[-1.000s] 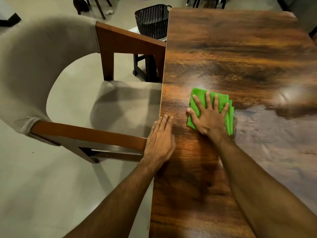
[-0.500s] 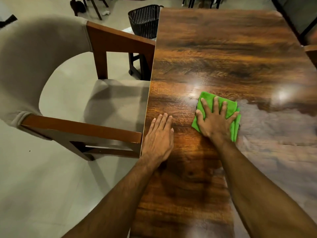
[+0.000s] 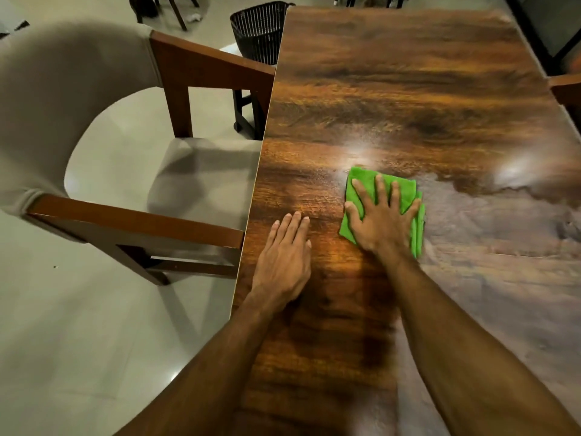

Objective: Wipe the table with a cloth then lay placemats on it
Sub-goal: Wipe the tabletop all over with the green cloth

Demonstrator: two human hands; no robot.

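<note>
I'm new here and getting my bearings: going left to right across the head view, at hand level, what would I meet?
Chair → left hand, flat on the table → green cloth, with the right hand spread flat on it.

Tabletop point(image 3: 408, 89) stretches open ahead; chair point(image 3: 204, 184) stands at its left edge.
</note>
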